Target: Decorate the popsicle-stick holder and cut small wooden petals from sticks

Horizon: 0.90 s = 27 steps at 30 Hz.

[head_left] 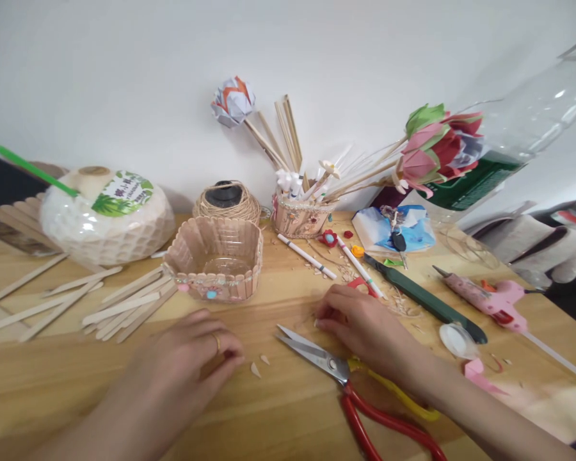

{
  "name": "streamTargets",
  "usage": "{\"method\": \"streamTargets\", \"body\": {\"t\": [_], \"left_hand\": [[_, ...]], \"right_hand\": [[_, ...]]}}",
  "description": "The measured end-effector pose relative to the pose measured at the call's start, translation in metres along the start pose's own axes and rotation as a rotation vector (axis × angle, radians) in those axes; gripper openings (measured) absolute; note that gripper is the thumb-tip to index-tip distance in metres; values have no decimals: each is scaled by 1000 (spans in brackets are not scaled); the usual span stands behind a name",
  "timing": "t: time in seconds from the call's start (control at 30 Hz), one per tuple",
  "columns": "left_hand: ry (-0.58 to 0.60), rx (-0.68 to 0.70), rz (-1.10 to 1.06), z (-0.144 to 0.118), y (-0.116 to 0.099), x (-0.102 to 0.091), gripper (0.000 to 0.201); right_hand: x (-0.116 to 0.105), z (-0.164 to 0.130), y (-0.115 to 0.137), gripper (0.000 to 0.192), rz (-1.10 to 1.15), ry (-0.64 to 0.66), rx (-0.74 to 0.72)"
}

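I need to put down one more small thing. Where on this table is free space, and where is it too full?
Bare wood lies along the near edge of the table, between the left hand and the scissors; only small chips lie there. It is crowded by the wooden sticks at left, and around the glue gun and green knife beyond the right hand.

A wooden table [278, 410] holds lots of craft things. Flat wooden sticks [100, 301] lie on the left, just beside a small stick basket [214, 259]. Red-handled scissors [350, 378], a green knife [422, 298] and a pink glue gun [489, 298] lie on the right.
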<state>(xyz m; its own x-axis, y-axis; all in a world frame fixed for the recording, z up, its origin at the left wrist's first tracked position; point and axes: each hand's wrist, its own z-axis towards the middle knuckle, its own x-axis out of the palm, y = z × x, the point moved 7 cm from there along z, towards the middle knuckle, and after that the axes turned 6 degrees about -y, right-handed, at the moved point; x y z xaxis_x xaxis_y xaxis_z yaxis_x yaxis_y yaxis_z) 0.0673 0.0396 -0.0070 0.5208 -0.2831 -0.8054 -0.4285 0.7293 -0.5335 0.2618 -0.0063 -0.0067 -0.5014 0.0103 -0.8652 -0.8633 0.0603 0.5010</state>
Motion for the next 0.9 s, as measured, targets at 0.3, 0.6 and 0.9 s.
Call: {"method": "streamTargets", "body": {"t": [0.3,0.6,0.9], "left_hand": [[13,-67,-127,3,-10,-9,18],[-39,-323,-538,2,-42,-10,15],[17,-415,-1039,-3,-75,-2,5]], "right_hand": [[-7,-9,9,14,425,9,161],[26,-51,48,26,1596,132,390],[45,-75,74,31,1914,282,428]]}}
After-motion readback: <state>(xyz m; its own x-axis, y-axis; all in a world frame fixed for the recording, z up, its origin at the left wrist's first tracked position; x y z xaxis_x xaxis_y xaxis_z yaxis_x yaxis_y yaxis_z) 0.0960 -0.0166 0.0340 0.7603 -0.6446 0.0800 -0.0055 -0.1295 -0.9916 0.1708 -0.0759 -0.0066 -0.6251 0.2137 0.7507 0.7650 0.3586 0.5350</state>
